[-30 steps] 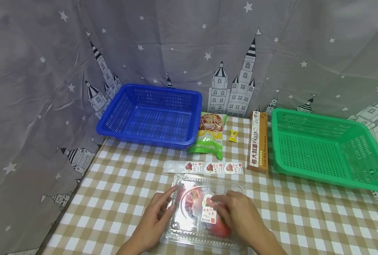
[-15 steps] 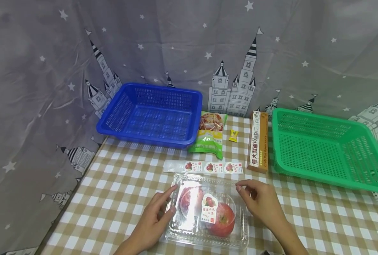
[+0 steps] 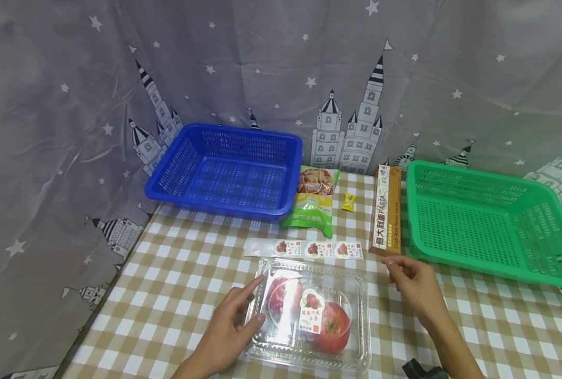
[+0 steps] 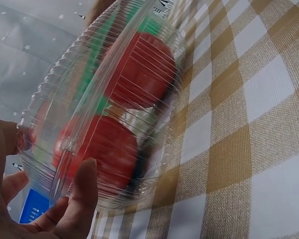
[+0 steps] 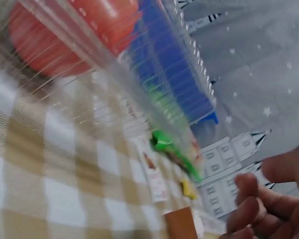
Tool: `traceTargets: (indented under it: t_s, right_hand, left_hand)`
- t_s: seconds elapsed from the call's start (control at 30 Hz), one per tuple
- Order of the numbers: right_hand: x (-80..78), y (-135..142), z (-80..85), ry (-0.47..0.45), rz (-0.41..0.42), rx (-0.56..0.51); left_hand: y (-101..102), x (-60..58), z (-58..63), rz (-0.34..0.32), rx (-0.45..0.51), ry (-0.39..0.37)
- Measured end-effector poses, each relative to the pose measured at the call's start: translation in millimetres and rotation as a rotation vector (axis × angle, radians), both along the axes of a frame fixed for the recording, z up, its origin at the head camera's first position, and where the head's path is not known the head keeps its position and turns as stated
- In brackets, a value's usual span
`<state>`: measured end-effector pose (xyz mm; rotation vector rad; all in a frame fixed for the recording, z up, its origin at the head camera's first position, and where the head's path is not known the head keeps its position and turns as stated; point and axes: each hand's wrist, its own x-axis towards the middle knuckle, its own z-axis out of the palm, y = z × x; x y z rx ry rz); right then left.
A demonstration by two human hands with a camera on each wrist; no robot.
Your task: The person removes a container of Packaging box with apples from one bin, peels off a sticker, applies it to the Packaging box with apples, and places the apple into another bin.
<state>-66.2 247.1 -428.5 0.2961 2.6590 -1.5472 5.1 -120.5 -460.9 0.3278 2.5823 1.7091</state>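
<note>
A clear plastic clamshell box (image 3: 356, 295) with red apples (image 3: 332, 329) inside lies at the front of the table. On its lid is a white label sticker (image 3: 311, 311) with an apple picture and red writing. My left hand (image 3: 228, 323) rests against the box's left edge, index finger stretched along the rim. In the left wrist view, the thumb (image 4: 83, 191) touches the side wall. My right hand (image 3: 415, 284) is in the air to the right of the box, fingers loosely bent and holding nothing. It is close to the near end of the pasta box (image 3: 385, 210).
Behind the clamshell lies a strip of apple stickers (image 3: 318, 249). Farther back are a blue basket (image 3: 224, 208), a green food bag (image 3: 311, 202) and a small yellow packet (image 3: 348, 201). A green basket (image 3: 480, 266) stands right, and a dark object (image 3: 423, 370) shows below my right arm.
My right hand has left the sticker on the lid and moved right, off the clamshell, toward the pasta box. My left hand has stayed at the left edge.
</note>
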Motion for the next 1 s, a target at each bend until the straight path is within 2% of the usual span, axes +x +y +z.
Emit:
traceTargets:
  t_s: [0.17, 0.23, 0.4, 0.53, 0.7, 0.83, 0.9, 1.0]
  right_hand:
    - [0.0, 10, -9.0, -0.110, -0.187, -0.185]
    - [2.4, 16, -11.4, -0.125, -0.227, -0.302]
    - [10.0, 35, -12.6, -0.090, -0.211, -0.631]
    - [13.3, 48, -11.8, -0.023, -0.195, -0.810]
    - [14.2, 61, -12.6, 0.056, -0.226, -0.916]
    - [14.3, 72, -14.6, 0.049, -0.278, -1.021]
    - [14.6, 78, -15.5, 0.033, -0.318, -1.021]
    - [14.0, 85, -15.2, 0.017, -0.400, -0.965]
  left_hand:
    - [-1, -0.1, 0.1, -0.007, 0.009, 0.000]
    - [-1, 0.3, -0.2, -0.005, 0.007, -0.011]
    - [-1, 0.9, 0.0, -0.005, -0.002, 0.000]
    - [-2, 0.6, 1.1, -0.009, -0.008, 0.010]
    - [-2, -0.6, 2.4, -0.013, 0.001, -0.004]
    - [-1, -1.0, 3.0, -0.012, 0.006, -0.018]
    - [-1, -1.3, 3.2, -0.012, 0.004, -0.022]
    - [-2, -2.0, 3.2, -0.015, -0.001, -0.022]
